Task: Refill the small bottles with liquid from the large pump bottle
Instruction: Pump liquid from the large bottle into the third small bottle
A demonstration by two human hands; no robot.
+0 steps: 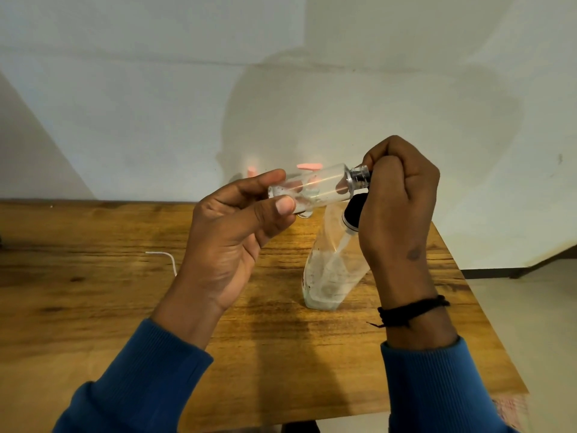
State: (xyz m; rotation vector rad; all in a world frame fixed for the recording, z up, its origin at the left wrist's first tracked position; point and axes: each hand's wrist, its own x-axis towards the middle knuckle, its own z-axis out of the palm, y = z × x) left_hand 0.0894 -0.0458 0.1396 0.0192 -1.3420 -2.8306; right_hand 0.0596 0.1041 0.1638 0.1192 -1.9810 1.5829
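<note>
Both arms wear blue ribbed sleeves [146,370]. A black cord bracelet [412,310] circles the right wrist, its loose end pointing toward eight o'clock.

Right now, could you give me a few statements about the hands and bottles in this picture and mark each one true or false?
1. The left hand holds the small clear bottle on its side, above the table. True.
2. The right hand rests flat on the wooden table. False: it is raised and curled round the small bottle's neck end.
3. The large bottle stands on the table below the hands. True.
4. The large bottle is full to the top. False: whitish liquid shows only in its lower part.
5. Both sleeves are red. False: the sleeves are blue.
</note>
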